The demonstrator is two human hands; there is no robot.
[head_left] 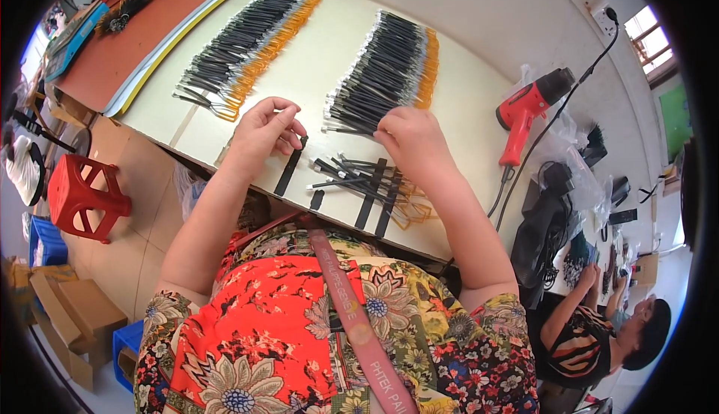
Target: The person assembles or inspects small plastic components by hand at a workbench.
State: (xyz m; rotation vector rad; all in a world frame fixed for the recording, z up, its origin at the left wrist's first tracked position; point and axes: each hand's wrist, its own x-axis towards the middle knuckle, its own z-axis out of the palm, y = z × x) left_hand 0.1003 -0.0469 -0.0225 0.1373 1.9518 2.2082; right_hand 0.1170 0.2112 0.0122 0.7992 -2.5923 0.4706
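Note:
My left hand (268, 131) is curled, thumb and forefinger close together, above the upper end of a black strip (287, 171) on the table. Whether anything is between its fingers I cannot make out. My right hand (416, 143) is closed, fingertips down at the near end of a row of short black cables (378, 73) with silvery ends and orange loops. What it grips is hidden. Between my hands and the table's front edge lies a loose pile of similar cables (352, 177), partly across two more black strips (367, 201). A second neat row of cables (251, 43) lies far left.
A red heat gun (528, 107) with a black cord lies at the right, beside clear plastic bags. An orange-red mat (161, 17) covers the left end. A red stool (86, 195) and cardboard boxes (79, 317) stand on the floor at left. Another person (599, 332) works at right.

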